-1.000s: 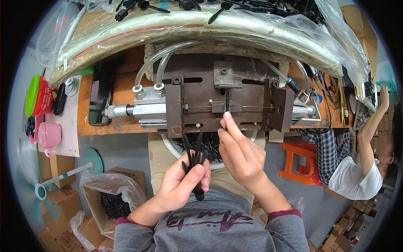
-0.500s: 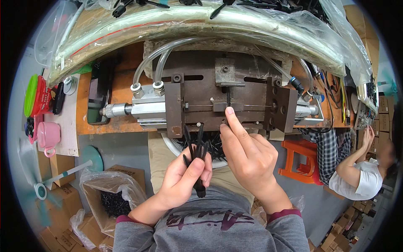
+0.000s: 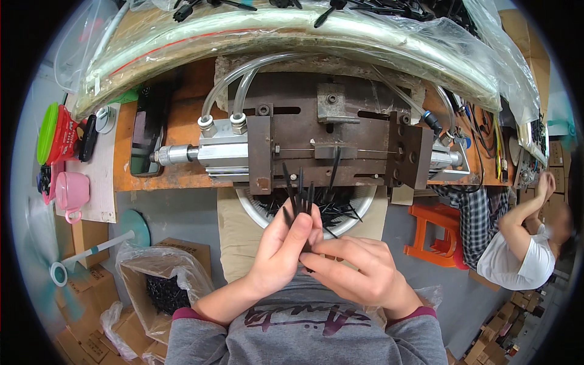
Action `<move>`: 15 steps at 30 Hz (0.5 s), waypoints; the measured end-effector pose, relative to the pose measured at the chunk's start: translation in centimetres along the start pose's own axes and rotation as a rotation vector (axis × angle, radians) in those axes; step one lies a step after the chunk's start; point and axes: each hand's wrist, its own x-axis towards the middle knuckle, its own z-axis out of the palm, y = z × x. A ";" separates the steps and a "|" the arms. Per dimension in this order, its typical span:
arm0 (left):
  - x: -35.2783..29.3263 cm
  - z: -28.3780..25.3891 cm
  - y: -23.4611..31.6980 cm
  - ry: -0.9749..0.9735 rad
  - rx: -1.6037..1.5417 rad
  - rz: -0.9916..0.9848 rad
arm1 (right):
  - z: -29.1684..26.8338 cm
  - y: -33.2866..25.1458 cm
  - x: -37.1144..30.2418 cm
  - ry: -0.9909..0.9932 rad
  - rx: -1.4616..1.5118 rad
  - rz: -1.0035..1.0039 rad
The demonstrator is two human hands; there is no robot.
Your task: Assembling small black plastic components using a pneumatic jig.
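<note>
At the left edge we see a pink cup, and at lower left a plastic-lined box of black pieces. In the centre, our left hand is wrapped around a bunch of slim black parts, thumb across them, tips pointing up toward the brown metal fixture. Just right, our right hand has bent fingers at the bunch's lower end; we cannot tell whether they pinch one. An orange stool stands at right.
</note>
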 end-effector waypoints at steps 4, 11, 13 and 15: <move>0.0 -0.4 -0.1 -0.027 -0.054 -0.059 | -0.6 -0.2 0.1 0.174 -0.020 0.076; -0.6 -0.7 0.3 -0.012 -0.056 -0.074 | 0.1 3.0 0.9 0.165 -0.332 0.135; -0.7 -0.5 0.7 -0.021 -0.060 -0.029 | 0.4 3.6 1.1 0.127 -0.486 0.085; -0.7 -0.3 1.0 -0.019 -0.048 0.011 | 0.2 3.4 1.8 0.095 -0.553 0.098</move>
